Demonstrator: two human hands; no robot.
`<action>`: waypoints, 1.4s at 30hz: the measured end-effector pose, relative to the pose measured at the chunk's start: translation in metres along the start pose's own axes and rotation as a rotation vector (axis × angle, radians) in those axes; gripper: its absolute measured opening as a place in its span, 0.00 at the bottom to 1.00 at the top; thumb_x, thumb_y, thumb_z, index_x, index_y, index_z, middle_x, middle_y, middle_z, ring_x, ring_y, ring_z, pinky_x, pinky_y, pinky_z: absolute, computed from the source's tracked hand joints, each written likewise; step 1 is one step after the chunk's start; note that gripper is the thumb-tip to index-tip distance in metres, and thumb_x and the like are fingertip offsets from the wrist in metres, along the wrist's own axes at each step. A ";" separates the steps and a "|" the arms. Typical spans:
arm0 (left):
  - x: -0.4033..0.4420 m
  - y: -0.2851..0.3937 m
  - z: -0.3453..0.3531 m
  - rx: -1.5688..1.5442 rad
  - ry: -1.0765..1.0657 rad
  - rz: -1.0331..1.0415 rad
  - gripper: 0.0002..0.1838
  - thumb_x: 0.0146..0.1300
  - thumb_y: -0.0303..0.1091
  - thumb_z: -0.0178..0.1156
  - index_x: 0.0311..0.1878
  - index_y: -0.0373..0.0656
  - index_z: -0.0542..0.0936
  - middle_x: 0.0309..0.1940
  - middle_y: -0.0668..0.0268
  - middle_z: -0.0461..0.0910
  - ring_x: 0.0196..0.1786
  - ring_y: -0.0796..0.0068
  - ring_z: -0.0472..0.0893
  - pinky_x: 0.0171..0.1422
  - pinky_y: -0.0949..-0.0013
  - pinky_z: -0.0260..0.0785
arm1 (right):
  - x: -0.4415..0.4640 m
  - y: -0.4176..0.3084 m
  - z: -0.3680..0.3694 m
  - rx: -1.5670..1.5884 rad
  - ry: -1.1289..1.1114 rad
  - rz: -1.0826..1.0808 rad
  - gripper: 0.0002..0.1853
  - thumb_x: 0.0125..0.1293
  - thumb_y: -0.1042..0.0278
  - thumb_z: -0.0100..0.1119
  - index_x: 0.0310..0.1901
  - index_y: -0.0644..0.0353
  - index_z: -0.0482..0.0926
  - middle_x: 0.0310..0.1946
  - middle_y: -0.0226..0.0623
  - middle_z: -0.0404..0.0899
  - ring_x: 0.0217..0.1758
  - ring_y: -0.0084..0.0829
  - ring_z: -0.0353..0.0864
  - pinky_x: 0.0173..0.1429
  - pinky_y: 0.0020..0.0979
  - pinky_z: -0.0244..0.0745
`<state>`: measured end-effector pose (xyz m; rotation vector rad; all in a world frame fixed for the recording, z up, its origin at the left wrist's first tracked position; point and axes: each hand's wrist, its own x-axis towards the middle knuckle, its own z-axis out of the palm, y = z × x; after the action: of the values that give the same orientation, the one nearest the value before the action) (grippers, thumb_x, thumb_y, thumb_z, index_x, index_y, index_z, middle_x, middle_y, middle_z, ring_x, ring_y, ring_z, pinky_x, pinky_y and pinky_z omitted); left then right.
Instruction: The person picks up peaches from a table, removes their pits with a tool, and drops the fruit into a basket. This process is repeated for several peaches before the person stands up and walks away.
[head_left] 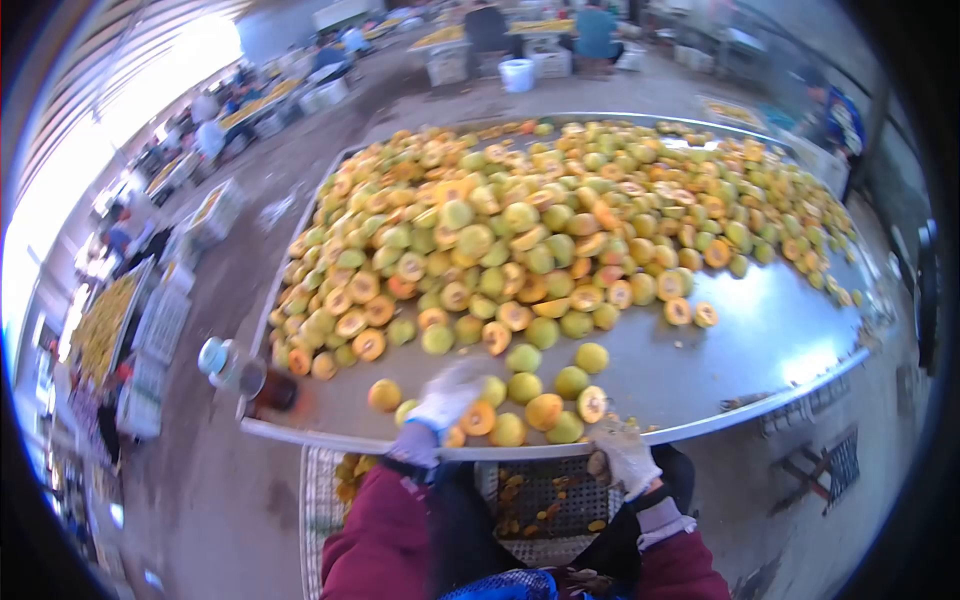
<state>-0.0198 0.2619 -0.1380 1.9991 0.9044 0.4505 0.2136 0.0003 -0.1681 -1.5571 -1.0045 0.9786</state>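
A large heap of yellow-green peaches (475,240), many cut in half with orange flesh showing, covers the far part of a metal table (640,365). My left hand (450,395), in a white glove, is over the near edge beside several loose peaches (507,430); motion blurs its fingers. My right hand (625,455), in a stained white glove, is at the table's front rim, just below a cut peach half (591,403). Its fingers look curled, with a small brown thing (598,466) at them that I cannot make out.
A bottle of dark liquid (245,375) lies or leans at the table's left corner. Below the rim, between my knees, is a dark crate (550,495) with fruit scraps. A small stool (825,470) stands at right. Other people sit at fruit tables behind; a white bucket (517,75) stands there.
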 end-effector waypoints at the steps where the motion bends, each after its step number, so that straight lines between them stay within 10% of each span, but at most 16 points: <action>1: -0.003 0.004 -0.018 0.157 0.117 -0.105 0.23 0.65 0.40 0.56 0.61 0.43 0.76 0.60 0.57 0.77 0.64 0.59 0.74 0.71 0.61 0.62 | 0.005 -0.009 -0.001 -0.383 0.042 -0.429 0.09 0.68 0.62 0.52 0.34 0.57 0.75 0.18 0.34 0.79 0.13 0.26 0.75 0.16 0.27 0.69; 3: -0.015 -0.065 -0.055 0.398 0.315 -0.084 0.25 0.63 0.42 0.57 0.62 0.45 0.76 0.61 0.53 0.74 0.67 0.56 0.69 0.74 0.58 0.57 | -0.006 -0.081 0.003 0.285 0.047 0.557 0.10 0.66 0.60 0.54 0.33 0.57 0.74 0.18 0.35 0.79 0.13 0.25 0.75 0.16 0.27 0.69; 6: -0.039 -0.064 -0.070 0.584 0.398 -0.412 0.29 0.56 0.47 0.63 0.62 0.51 0.76 0.56 0.51 0.76 0.62 0.46 0.71 0.69 0.53 0.62 | -0.001 -0.081 0.003 0.256 0.031 0.616 0.10 0.64 0.59 0.56 0.34 0.57 0.73 0.17 0.35 0.78 0.12 0.25 0.74 0.16 0.26 0.69; 13: -0.019 -0.036 -0.028 0.705 0.119 -0.285 0.37 0.51 0.50 0.69 0.65 0.49 0.72 0.56 0.51 0.76 0.59 0.50 0.75 0.66 0.56 0.67 | -0.002 -0.073 0.001 0.321 -0.009 0.568 0.11 0.63 0.59 0.57 0.37 0.58 0.74 0.18 0.35 0.79 0.13 0.26 0.75 0.16 0.26 0.69; 16: -0.011 -0.012 -0.010 0.320 0.186 -0.121 0.36 0.55 0.50 0.68 0.66 0.47 0.70 0.55 0.55 0.77 0.54 0.53 0.79 0.57 0.58 0.74 | -0.002 -0.067 0.000 0.388 -0.024 0.579 0.11 0.64 0.58 0.57 0.38 0.58 0.74 0.18 0.34 0.79 0.14 0.27 0.76 0.16 0.26 0.69; 18: -0.021 0.022 -0.005 -0.660 0.206 -0.245 0.30 0.62 0.51 0.62 0.62 0.43 0.72 0.54 0.59 0.77 0.52 0.59 0.81 0.51 0.62 0.77 | 0.000 -0.052 0.001 0.294 0.005 0.461 0.12 0.65 0.57 0.57 0.39 0.57 0.74 0.19 0.34 0.79 0.15 0.27 0.77 0.17 0.27 0.70; 21: -0.061 0.063 -0.001 -1.270 0.022 -0.228 0.30 0.65 0.54 0.58 0.64 0.45 0.70 0.52 0.59 0.77 0.48 0.57 0.82 0.45 0.61 0.78 | -0.021 -0.077 0.016 0.256 0.008 0.455 0.13 0.65 0.56 0.59 0.42 0.57 0.75 0.20 0.32 0.79 0.17 0.24 0.78 0.19 0.26 0.71; 24: -0.099 0.100 0.024 -1.456 -0.042 -0.236 0.36 0.64 0.61 0.56 0.66 0.45 0.67 0.52 0.58 0.77 0.45 0.57 0.82 0.42 0.60 0.79 | -0.060 -0.121 0.045 0.339 -0.155 0.462 0.14 0.63 0.55 0.63 0.44 0.52 0.76 0.27 0.27 0.79 0.26 0.17 0.77 0.30 0.21 0.73; 30: -0.149 0.146 0.047 -1.339 -0.056 -0.280 0.40 0.67 0.63 0.53 0.68 0.36 0.64 0.54 0.54 0.76 0.57 0.62 0.77 0.62 0.58 0.72 | -0.093 -0.189 0.060 -0.064 -0.245 0.383 0.24 0.61 0.47 0.64 0.50 0.56 0.75 0.23 0.30 0.81 0.24 0.26 0.81 0.33 0.31 0.76; 42: -0.186 0.187 0.056 -1.004 0.155 -0.056 0.32 0.73 0.57 0.46 0.63 0.36 0.68 0.54 0.55 0.78 0.54 0.66 0.78 0.61 0.63 0.70 | -0.121 -0.179 0.082 -0.370 -0.071 0.167 0.22 0.62 0.44 0.60 0.48 0.53 0.75 0.27 0.42 0.83 0.31 0.47 0.84 0.37 0.43 0.78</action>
<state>-0.0311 0.0252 -0.0089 1.0268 0.6223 0.8334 0.0736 -0.0600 0.0053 -1.9480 -1.1690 1.0076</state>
